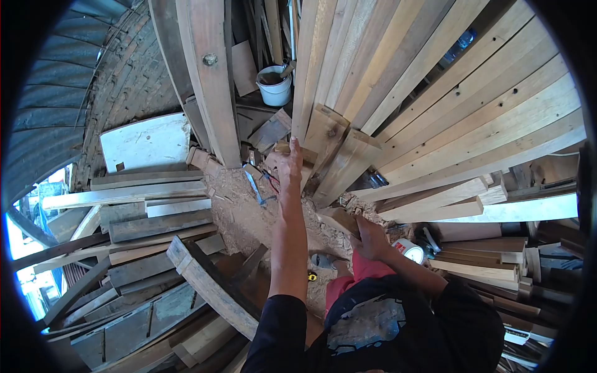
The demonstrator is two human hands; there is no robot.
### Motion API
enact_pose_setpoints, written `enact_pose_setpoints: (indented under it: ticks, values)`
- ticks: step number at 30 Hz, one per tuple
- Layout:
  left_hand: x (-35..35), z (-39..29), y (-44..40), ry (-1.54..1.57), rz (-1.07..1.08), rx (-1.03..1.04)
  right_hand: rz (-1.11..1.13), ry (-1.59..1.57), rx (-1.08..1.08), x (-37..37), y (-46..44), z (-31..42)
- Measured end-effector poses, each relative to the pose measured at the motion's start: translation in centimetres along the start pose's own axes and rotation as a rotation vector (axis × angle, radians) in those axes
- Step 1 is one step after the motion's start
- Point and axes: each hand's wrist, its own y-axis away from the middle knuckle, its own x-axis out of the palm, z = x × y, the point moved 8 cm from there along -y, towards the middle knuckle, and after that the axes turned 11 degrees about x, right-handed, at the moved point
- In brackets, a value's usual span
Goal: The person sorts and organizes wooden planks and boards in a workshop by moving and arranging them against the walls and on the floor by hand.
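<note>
My left hand [291,163] reaches forward to a short wooden block [305,156] among the upright timbers, its fingers against the wood, with one finger pointing up. Close to my body, my right hand [371,239] grips the end of another short wooden block [337,221], thumb on its edge. Between and beyond my hands stand two thick wooden pieces, one [328,127] with a dark knot and a paler one [348,165]. Left of my left forearm, a blue-handled tool [254,181] and red-handled pliers [272,180] lie on the shavings.
Long planks [485,118] fan out at upper right. A white bucket [275,92] stands behind a tall beam [211,81]. Stacked offcuts [155,227] fill the left. A yellow tape measure [312,275] lies by my foot, and a white can [409,251] is right of my right hand.
</note>
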Motion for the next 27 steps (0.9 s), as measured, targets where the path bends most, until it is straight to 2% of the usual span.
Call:
enact_pose_setpoints:
  ticks: [3,6,9,13,16,18,20,23,25,27]
  values:
    - [0.9,-3.7,0.2,-0.151,0.074,-0.134,-0.01,0.001,-0.01,-1.0,-0.3,0.1]
    - [4.0,-3.9,-1.8,-0.129,0.076,0.034,0.004,0.032,-0.002,-1.5,-1.1,-0.3]
    - [5.9,-0.2,-2.5,0.054,0.101,0.207,0.033,0.033,0.028,-1.7,-2.2,-0.8]
    - [-0.2,3.5,5.2,0.31,0.266,0.061,0.034,-0.005,-0.035,-1.2,-4.3,-1.4]
    - [-5.0,8.2,14.7,0.371,0.255,-0.123,0.143,0.006,-0.037,-1.2,-6.2,-0.6]
    - [-6.8,8.3,21.0,0.494,0.328,-0.234,0.193,-0.063,-0.189,-0.2,-6.9,0.2]
    - [-7.4,7.8,25.0,0.585,0.381,-0.245,0.429,-0.218,0.007,0.1,-7.3,2.1]
    - [-8.3,5.4,27.7,0.734,0.352,-0.271,0.491,-0.174,-0.064,4.2,-6.2,2.3]
    - [-9.2,4.4,28.6,0.868,0.269,-0.341,0.722,-0.308,-0.147,6.0,-3.9,5.4]
    - [-9.6,9.4,29.9,0.799,0.054,-0.303,0.888,-0.363,-0.28,9.5,-1.0,5.7]
